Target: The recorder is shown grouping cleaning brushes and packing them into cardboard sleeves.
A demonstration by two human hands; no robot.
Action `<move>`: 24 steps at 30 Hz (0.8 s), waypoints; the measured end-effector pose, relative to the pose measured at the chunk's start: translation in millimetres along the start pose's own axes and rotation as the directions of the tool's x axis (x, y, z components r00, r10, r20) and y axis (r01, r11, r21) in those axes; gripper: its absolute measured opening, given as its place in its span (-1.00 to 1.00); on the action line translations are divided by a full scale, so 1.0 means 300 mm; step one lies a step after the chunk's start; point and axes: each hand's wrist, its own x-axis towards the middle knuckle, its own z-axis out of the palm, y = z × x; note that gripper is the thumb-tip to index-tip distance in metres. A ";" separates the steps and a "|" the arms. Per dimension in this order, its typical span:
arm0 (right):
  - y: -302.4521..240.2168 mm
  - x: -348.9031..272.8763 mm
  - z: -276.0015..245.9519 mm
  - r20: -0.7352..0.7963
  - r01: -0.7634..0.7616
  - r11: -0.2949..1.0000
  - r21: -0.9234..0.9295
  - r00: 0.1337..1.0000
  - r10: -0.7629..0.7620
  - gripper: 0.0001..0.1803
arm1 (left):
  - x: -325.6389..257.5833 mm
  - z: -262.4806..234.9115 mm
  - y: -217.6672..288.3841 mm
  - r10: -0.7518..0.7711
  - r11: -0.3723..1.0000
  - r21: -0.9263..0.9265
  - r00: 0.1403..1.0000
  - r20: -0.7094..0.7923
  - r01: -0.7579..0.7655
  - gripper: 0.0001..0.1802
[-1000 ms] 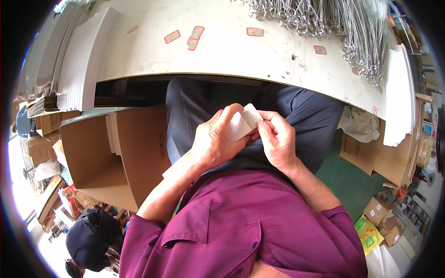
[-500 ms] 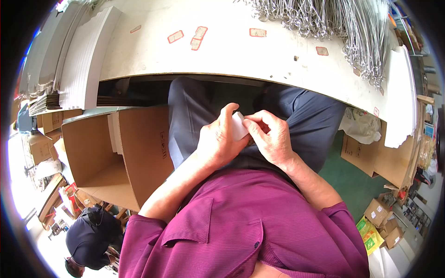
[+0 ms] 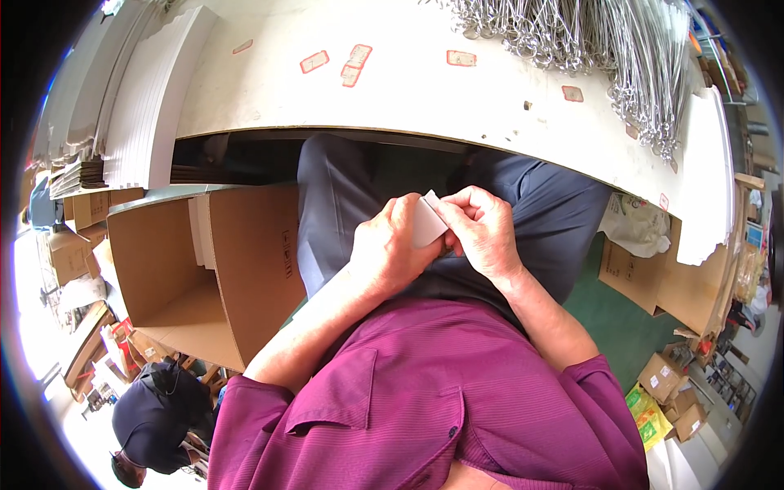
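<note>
Over my lap, just below the table's edge, both hands meet around a small white card (image 3: pixel 428 220). My left hand (image 3: pixel 392 249) grips its left side with curled fingers. My right hand (image 3: pixel 480 230) pinches its upper right corner between thumb and fingers. Most of the card is hidden between the palms. I sit in grey trousers and a purple shirt.
A white worktable (image 3: pixel 408 90) stretches ahead with a heap of metal wire pieces (image 3: pixel 604 41) at the far right and stacked white sheets (image 3: pixel 155 90) at the left. An open cardboard box (image 3: pixel 204 269) stands by my left knee. Another person in a dark cap (image 3: pixel 155 412) sits lower left.
The hands have closed in around the white card, which now shows less; they shifted slightly toward the table edge. Nothing else has moved.
</note>
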 end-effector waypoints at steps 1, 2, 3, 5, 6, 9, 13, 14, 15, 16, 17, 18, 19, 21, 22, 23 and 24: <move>-0.004 0.000 0.002 -0.003 0.010 1.000 -0.014 1.000 -0.010 -0.86 | 0.000 -0.002 0.001 0.002 1.000 -0.004 1.000 0.003 -0.002 -0.30; 0.009 0.003 0.006 -0.003 0.009 1.000 -0.013 1.000 -0.009 -0.86 | -0.001 -0.005 0.004 0.002 1.000 -0.004 1.000 0.003 -0.002 -0.30; 0.031 0.008 0.011 -0.037 0.122 0.988 -0.090 0.991 -0.126 -0.85 | -0.002 -0.008 0.010 -0.051 0.998 -0.034 0.998 0.035 0.052 -0.33; 0.042 0.009 0.029 -0.056 0.229 0.959 -0.166 0.969 -0.241 -0.84 | -0.005 -0.013 0.014 -0.106 0.992 -0.058 0.992 0.068 0.110 -0.35; 0.039 0.007 0.040 -0.067 0.315 0.920 -0.235 0.939 -0.338 -0.84 | -0.006 -0.014 0.014 -0.105 0.992 -0.063 0.994 0.041 0.108 -0.35; 0.040 -0.001 0.046 -0.045 0.433 0.851 -0.298 0.884 -0.466 -0.86 | -0.001 -0.023 0.002 -0.111 0.990 -0.087 0.994 0.008 0.111 -0.35; 0.061 -0.007 0.032 -0.004 0.411 0.905 -0.111 0.910 -0.414 -0.67 | 0.009 -0.033 0.000 -0.135 0.983 -0.116 0.990 0.043 0.139 -0.36; 0.051 -0.014 0.030 0.049 0.462 0.849 -0.255 0.884 -0.466 -0.65 | 0.008 -0.033 0.000 -0.136 0.983 -0.117 0.990 0.044 0.141 -0.36; 0.048 -0.021 0.028 0.110 0.507 0.769 -0.390 0.855 -0.507 -0.62 | 0.006 -0.033 0.000 -0.153 0.978 -0.135 0.987 0.047 0.158 -0.37; 0.049 -0.028 0.034 0.105 0.457 0.816 -0.355 0.887 -0.450 -0.55 | 0.007 -0.035 -0.001 -0.167 0.973 -0.151 0.985 0.050 0.172 -0.37; 0.052 -0.032 0.042 0.104 0.457 0.816 -0.355 0.887 -0.451 -0.55 | 0.006 -0.034 -0.004 -0.166 0.974 -0.151 0.985 0.051 0.172 -0.37; 0.055 -0.035 0.051 0.107 0.509 0.777 -0.372 0.854 -0.508 -0.53 | 0.004 -0.030 -0.008 -0.155 0.975 -0.153 0.987 0.035 0.159 -0.37; 0.057 -0.035 0.059 0.112 0.559 0.733 -0.387 0.818 -0.564 -0.52 | 0.002 -0.028 -0.013 -0.145 0.977 -0.154 0.989 0.017 0.146 -0.37; 0.062 -0.026 0.064 0.128 0.581 0.707 -0.402 0.801 -0.586 -0.50 | 0.000 -0.022 -0.020 -0.115 0.983 -0.146 0.993 -0.003 0.113 -0.38; 0.069 -0.014 0.062 0.152 0.632 0.645 -0.429 0.754 -0.638 -0.51 | 0.000 -0.022 -0.025 -0.084 0.987 -0.138 0.996 -0.024 0.080 -0.39; 0.073 -0.007 0.061 0.179 0.679 0.578 -0.453 0.705 -0.687 -0.52 | -0.001 -0.020 -0.027 -0.085 0.988 -0.135 0.996 -0.026 0.081 -0.39; 0.073 -0.007 0.058 0.181 0.681 0.578 -0.449 0.703 -0.688 -0.52 | -0.002 -0.017 -0.025 -0.082 0.989 -0.127 0.996 -0.030 0.077 -0.40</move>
